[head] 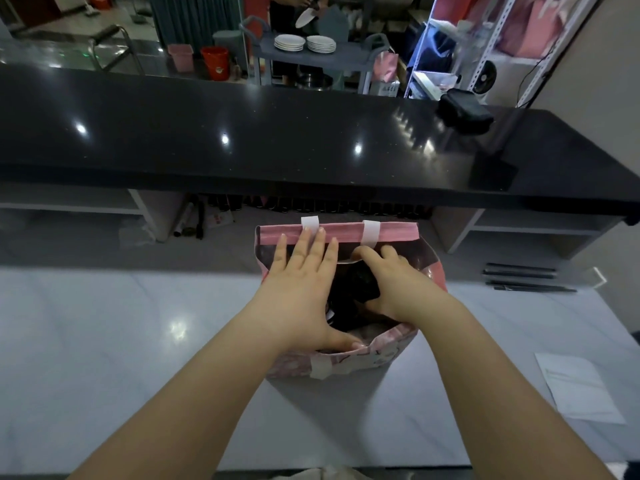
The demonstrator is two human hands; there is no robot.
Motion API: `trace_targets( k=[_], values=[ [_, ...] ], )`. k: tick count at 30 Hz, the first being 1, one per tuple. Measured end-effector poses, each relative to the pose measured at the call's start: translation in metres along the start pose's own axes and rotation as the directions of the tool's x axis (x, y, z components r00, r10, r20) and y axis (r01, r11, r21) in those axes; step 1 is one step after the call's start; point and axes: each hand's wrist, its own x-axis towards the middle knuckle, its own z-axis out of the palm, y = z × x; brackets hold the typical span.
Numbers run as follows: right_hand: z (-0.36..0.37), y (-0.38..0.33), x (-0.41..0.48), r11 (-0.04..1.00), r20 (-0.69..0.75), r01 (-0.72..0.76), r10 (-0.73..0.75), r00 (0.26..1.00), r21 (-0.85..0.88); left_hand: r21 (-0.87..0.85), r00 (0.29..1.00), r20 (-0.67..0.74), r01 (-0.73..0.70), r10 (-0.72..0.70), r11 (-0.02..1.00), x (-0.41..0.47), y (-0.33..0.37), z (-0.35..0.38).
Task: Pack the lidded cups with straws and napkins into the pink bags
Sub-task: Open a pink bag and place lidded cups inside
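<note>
Bag: pink bag [346,362], standing open on the white table [121,341].
My left hand [301,292]: flat and wide across the mouth, fingertips on the far rim, thumb on the near rim.
My right hand [398,282]: down inside the bag, fingers and thumb curled round a dark object [360,284].
Contents: too dark to tell more.

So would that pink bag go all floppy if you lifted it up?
Probably a bit floppy: the pink bag has a wavy near rim, and the left hand rests across its mouth. It stands upright though, so the sides seem fairly stiff. The right hand grips a dark thing inside, so it may feel bottom-heavy.
</note>
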Motion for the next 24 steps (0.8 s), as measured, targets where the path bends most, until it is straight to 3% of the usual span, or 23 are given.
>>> trace_targets(
  k=[10,19,24],
  values=[
    [0.015,0.007,-0.014,0.996,-0.057,0.033,-0.028,0.998,0.079,-0.006,1.0,-0.001,0.003,-0.003,1.0,0.005,-0.004,0.004],
    [0.006,0.011,-0.036,0.944,-0.155,0.009,0.045,0.987,0.331,0.005,0.999,0.047,0.014,-0.015,1.0,0.01,0.0,-0.002],
    [0.004,0.02,-0.037,0.967,-0.127,-0.092,0.124,0.984,0.236,-0.007,0.999,0.046,-0.002,0.002,1.0,0.014,-0.001,-0.004]
  ],
)
